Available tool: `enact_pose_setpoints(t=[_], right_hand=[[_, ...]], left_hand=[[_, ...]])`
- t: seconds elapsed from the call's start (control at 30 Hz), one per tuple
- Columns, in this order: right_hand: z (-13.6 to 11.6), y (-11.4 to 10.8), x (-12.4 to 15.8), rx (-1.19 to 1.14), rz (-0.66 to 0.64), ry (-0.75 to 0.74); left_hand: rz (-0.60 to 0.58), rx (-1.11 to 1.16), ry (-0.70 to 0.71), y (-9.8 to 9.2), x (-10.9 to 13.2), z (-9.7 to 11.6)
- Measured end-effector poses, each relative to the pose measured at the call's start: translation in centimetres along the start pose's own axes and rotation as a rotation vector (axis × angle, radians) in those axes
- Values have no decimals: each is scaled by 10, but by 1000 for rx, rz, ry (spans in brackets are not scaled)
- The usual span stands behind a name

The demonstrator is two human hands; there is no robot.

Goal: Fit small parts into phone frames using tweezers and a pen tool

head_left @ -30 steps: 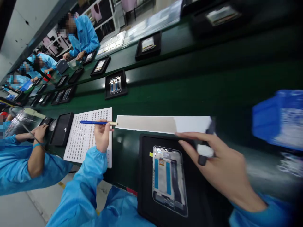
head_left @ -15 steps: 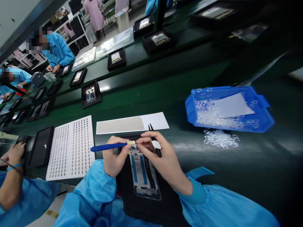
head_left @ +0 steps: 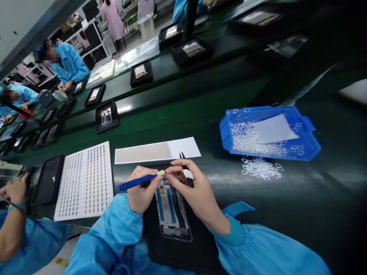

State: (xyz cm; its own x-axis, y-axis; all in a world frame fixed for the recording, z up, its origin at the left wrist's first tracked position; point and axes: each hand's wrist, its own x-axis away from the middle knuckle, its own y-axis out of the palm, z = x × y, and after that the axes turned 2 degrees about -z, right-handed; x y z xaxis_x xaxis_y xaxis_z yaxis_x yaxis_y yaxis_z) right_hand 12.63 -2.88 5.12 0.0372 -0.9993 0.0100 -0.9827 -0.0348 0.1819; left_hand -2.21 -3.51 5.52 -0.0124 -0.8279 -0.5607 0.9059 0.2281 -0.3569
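My left hand (head_left: 142, 190) pinches a blue pen-like stick (head_left: 137, 183) with a pale tip. Its tip meets the fingertips of my right hand (head_left: 195, 187) over the top end of an opened phone frame (head_left: 174, 214). A pair of black tweezers (head_left: 190, 181) is tucked in my right hand, points facing away from me. Between the fingertips, at the stick's tip, is a tiny part too small to make out. Under my hands the phone frame, with two blue strips, lies in a black tray (head_left: 200, 255).
Beyond the tray lies a white strip sheet (head_left: 185, 147). On the right, a blue bin (head_left: 311, 147) holds small clear rings, with a pile of rings (head_left: 261, 168) before it. At left are a board of small parts (head_left: 86, 181) and a co-worker's hand (head_left: 16, 190). Phone trays (head_left: 106, 116) line the conveyor.
The blue stick has tilted, its rear end dropping lower and shifting right. My hands stay together over the phone's top end. The whole view has shifted slightly.
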Motion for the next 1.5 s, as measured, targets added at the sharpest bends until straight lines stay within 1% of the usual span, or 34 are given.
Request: enact_pose_setpoints(t=[0.07, 0.13, 0.17, 0.23, 0.3, 0.37, 0.43, 0.47, 0.5, 0.53, 0.6, 0.63, 0.67, 0.7, 0.73, 0.77, 0.8, 0.83, 0.9, 0.97, 1.03, 1.13, 1.2, 1.23, 1.3, 1.43, 1.5], right_hand=[[2, 0, 0, -1, 17, -2], [3, 0, 0, 1, 25, -12], [3, -1, -1, 3, 24, -13], [3, -1, -1, 9, 16, -13], [4, 0, 0, 15, -1, -22], [7, 0, 1, 14, -22, -40], [9, -3, 0, 19, -32, -53], [9, -7, -1, 30, -16, -60], [8, -15, -4, 53, 19, -74], [6, -25, -8, 95, 85, -99], [-4, -56, -22, 261, 280, -176], [-11, -75, -29, 398, 411, -230], [-18, -95, -38, 585, 504, -266], [-25, -114, -46, 799, 576, -273], [-31, -131, -53, 1021, 532, -222], [-35, -147, -60, 1193, 444, -164], [-37, -159, -66, 1241, 402, -151], [-38, -167, -70, 1289, 326, -124], [-35, -176, -75, 1239, 227, -87], [-33, -174, -73, 1065, 213, -53], [-34, -165, -68, 798, 264, -22], [-40, -146, -56, 453, 333, 45], [-42, -132, -48, 321, 339, 63], [-41, -124, -44, 293, 324, 53], [-32, -108, -38, 312, 251, 12], [4, -73, -28, 505, -24, -119], [21, -60, -24, 586, -135, -185]], left_hand=[[-5, 3, 15, 0, 0, 0], [3, 24, -39, 0, 1, 1], [12, 44, -95, 1, 1, 1], [23, 124, -254, 2, 0, 1], [25, 247, -431, 4, -1, 0], [21, 381, -580, 7, -4, -1], [5, 488, -680, 9, -7, -1], [-3, 528, -715, 9, -8, -1], [-4, 554, -736, 8, -9, -1], [2, 568, -741, 7, -9, 0], [33, 562, -715, 3, -10, 0], [50, 543, -693, 1, -10, -1], [63, 519, -669, -1, -10, -2], [71, 491, -646, -2, -10, -3], [74, 464, -626, -3, -9, -5], [72, 441, -608, -4, -9, -6], [66, 421, -593, -4, -8, -7], [59, 401, -580, -4, -8, -7], [41, 359, -561, -4, -6, -7], [29, 309, -552, -4, -5, -6], [18, 268, -553, -5, -3, -6], [-21, 244, -564, -4, 0, -8], [-67, 232, -563, -2, 1, -10], [-94, 216, -554, 0, 1, -11], [-141, 159, -509, 3, -1, -13], [-261, -29, -350, 6, -8, -16], [-335, -118, -283, 7, -11, -18]])
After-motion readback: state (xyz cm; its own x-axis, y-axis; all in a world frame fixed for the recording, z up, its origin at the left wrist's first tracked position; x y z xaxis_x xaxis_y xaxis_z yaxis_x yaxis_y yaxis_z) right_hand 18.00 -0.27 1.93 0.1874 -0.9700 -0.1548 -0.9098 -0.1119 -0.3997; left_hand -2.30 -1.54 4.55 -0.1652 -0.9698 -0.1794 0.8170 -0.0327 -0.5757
